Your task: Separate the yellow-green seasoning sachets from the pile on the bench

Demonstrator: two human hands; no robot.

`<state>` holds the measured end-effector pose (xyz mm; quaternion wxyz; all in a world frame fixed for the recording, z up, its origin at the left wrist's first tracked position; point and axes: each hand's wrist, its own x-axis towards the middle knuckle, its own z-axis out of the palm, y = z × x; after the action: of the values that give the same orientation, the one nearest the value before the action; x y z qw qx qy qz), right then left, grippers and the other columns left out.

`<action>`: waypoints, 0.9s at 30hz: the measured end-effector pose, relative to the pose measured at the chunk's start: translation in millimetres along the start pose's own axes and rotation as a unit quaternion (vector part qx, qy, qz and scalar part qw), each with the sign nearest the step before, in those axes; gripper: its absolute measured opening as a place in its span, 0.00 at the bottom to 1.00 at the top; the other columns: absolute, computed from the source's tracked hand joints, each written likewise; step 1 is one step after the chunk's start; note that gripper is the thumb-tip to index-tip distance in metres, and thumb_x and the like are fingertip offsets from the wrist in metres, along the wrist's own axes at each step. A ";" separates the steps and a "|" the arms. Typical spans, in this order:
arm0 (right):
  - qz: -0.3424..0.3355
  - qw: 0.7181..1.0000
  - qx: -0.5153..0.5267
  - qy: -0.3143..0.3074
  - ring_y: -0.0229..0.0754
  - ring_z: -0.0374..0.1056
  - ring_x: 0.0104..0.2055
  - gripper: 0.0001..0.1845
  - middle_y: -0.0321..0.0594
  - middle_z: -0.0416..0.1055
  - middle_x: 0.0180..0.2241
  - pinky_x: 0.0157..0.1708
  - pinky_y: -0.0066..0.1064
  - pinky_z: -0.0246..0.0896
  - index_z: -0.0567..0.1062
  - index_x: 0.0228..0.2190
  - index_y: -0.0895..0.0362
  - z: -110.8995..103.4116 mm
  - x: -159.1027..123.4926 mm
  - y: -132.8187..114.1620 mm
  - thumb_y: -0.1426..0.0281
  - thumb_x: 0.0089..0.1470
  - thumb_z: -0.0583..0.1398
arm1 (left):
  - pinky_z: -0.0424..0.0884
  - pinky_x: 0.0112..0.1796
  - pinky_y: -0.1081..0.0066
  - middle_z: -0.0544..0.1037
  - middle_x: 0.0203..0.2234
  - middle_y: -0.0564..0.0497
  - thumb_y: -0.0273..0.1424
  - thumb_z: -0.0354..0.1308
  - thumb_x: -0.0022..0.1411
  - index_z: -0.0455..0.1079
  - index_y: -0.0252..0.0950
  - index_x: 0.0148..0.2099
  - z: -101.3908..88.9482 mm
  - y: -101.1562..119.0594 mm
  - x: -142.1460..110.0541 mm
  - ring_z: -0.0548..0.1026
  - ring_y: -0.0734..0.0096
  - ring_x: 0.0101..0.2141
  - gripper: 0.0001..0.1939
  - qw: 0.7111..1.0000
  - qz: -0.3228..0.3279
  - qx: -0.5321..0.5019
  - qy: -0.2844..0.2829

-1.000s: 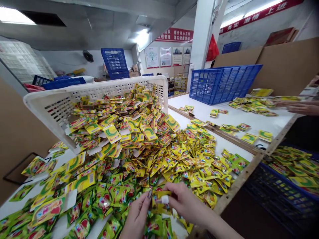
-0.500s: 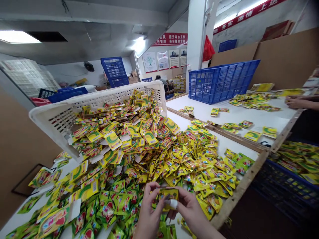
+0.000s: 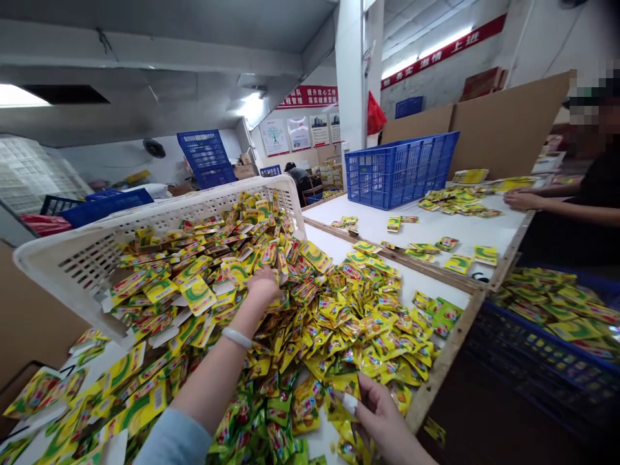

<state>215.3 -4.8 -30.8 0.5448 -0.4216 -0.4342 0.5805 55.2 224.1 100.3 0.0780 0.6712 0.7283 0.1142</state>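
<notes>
Reaching forward, your left hand (image 3: 264,284) rests fingers-down on the heap of yellow packets (image 3: 339,310) where it spills from the tilted white basket (image 3: 72,258); whether it grips one you cannot tell. Your right hand (image 3: 382,420), low and near the table's wooden edge (image 3: 436,368), pinches a yellow sachet (image 3: 345,386) between its fingertips, just above the green packets (image 3: 271,420) close to you.

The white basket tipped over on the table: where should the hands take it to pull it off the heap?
Probably by the raised back rim of the white basket, from the left. It lies tilted with its open mouth spilling the packets to the right, so that rim is bare, while the left hand is over the packed side.
</notes>
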 end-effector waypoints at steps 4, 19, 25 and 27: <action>0.021 1.000 -0.006 0.004 0.32 0.59 0.18 0.16 0.32 0.68 0.23 0.11 0.20 0.56 0.72 0.32 0.57 -15.2 -1.1 -0.3 0.61 0.43 0.64 | 0.58 0.51 0.48 0.69 0.50 0.35 0.32 0.62 0.47 0.61 0.30 0.53 -2.6 -27.9 -40.2 0.65 0.45 0.51 0.31 0.994 0.067 -0.064 -0.049; -0.170 0.955 -0.178 -0.165 0.36 0.62 0.33 0.02 0.36 0.64 0.31 0.34 0.27 0.60 0.73 0.27 0.58 32.1 20.7 -89.4 0.72 0.49 0.60 | 0.67 0.33 0.70 0.75 0.28 0.52 0.36 0.69 0.36 0.69 0.35 0.36 37.7 -47.9 -236.4 0.71 0.68 0.30 0.22 0.782 -0.008 -0.565 -0.264; -0.183 0.827 -0.433 -0.308 0.37 0.62 0.35 0.16 0.40 0.63 0.36 0.35 0.27 0.58 0.73 0.32 0.57 27.5 1.0 -106.3 0.84 0.47 0.50 | 0.60 0.25 0.75 0.64 0.18 0.59 0.28 0.64 0.40 0.68 0.35 0.31 47.0 -49.7 -241.1 0.61 0.77 0.21 0.12 0.802 0.067 -0.511 -0.303; -0.166 0.820 -0.439 -0.327 0.37 0.63 0.37 0.18 0.40 0.65 0.37 0.36 0.27 0.59 0.72 0.35 0.57 24.3 -5.8 -108.9 0.85 0.46 0.51 | 0.61 0.27 0.74 0.66 0.20 0.59 0.27 0.64 0.40 0.68 0.35 0.36 54.8 -54.4 -243.7 0.63 0.76 0.23 0.17 0.789 0.072 -0.520 -0.319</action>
<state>221.3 -8.4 80.7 0.2166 -0.3232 -0.8590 0.3328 38.8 -19.1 23.2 0.6349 0.5777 0.4421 0.2602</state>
